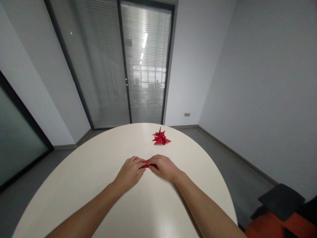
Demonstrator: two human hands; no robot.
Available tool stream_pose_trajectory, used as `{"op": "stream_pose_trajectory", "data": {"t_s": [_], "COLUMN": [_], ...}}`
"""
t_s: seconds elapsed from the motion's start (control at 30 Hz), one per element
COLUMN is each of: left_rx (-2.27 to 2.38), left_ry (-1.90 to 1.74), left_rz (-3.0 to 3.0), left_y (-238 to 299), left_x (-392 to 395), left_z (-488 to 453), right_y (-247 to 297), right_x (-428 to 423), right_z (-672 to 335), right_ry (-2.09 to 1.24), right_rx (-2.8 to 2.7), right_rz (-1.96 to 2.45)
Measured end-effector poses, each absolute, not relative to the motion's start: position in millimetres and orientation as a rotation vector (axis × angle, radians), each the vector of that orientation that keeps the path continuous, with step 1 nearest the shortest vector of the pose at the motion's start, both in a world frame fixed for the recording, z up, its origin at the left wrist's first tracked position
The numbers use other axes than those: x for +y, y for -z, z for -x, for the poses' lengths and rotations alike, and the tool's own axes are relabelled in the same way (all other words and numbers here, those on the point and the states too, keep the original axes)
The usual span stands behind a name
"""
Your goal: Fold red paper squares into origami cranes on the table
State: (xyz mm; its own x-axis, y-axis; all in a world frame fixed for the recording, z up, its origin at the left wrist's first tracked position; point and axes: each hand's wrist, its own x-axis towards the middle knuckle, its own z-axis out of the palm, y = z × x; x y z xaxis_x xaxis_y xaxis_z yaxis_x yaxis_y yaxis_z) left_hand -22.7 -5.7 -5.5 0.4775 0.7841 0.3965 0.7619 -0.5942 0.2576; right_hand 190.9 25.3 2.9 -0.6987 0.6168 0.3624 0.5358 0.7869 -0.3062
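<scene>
A small piece of folded red paper lies between my two hands, low over the middle of the table. Its left end is pinched by the fingers of my left hand. On the other side, the thumb and fingers of my right hand close on its right end. Much of the paper is covered by my fingers, so its full shape is hidden. Just beyond my hands stands a cluster of red origami cranes with pointed tips.
The round cream table spreads out under both forearms. At the lower right is an orange and black chair. A glass partition with blinds rises behind the table, and a grey wall runs along the right.
</scene>
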Motion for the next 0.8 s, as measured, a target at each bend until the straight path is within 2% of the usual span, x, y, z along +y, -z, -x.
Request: {"op": "stream_pose_trajectory", "data": {"t_s": [0.43,0.8], "left_rx": [1.488,1.393], "left_ry": [-0.526,-0.602], "left_rz": [-2.797,-2.772], "left_y": [-6.3,10.6], "left_x": [-7.7,-11.0], "left_z": [22.9,29.7], "right_y": [-11.5,-12.9], "right_x": [22.5,25.7], "right_z": [-202.3,-206.6], "right_ry": [-0.302,-0.46], "right_rx": [-2.51,-2.435], "right_rz": [0.889,1.036]}}
